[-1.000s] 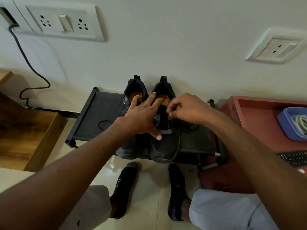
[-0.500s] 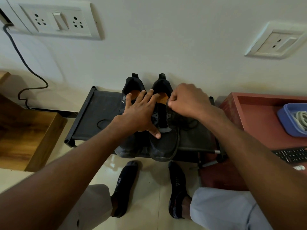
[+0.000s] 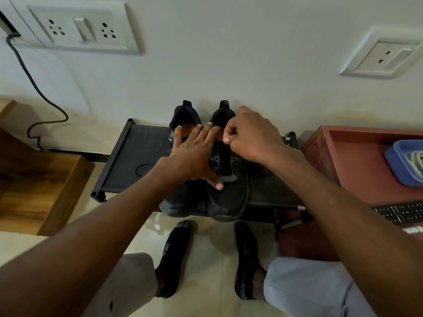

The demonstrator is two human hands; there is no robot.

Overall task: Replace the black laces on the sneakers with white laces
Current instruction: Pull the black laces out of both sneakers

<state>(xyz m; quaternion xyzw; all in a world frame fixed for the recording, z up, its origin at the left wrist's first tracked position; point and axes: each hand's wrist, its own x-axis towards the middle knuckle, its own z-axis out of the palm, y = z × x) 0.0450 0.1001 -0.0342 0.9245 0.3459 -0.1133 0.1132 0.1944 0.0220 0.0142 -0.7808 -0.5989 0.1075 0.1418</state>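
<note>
Two black sneakers with orange insoles stand side by side on a low black rack [image 3: 128, 170], toes toward me. My left hand [image 3: 194, 156] lies flat with straight, spread fingers across the left sneaker [image 3: 176, 202] and the right one's edge, thumb on the right sneaker [image 3: 229, 202]. My right hand [image 3: 251, 136] is curled above the right sneaker's tongue [image 3: 225, 163], fingertips pinched together near its collar on what looks like the black lace; the lace itself is mostly hidden under the hand. White laces [image 3: 415, 159] lie in a blue tray [image 3: 398, 165] at the right.
The rack stands against a white wall with two socket plates. A red-brown desk [image 3: 357, 161] at the right holds the tray and a black keyboard [image 3: 400, 212]. Wooden furniture [image 3: 34, 184] is at the left. A loose black loop [image 3: 143, 169] lies on the rack. My socked feet rest on the tiled floor.
My right hand has risen toward the right sneaker's collar, pulling upward and away from me. My left hand stays pressed on the sneakers with its fingers slid slightly toward the heels.
</note>
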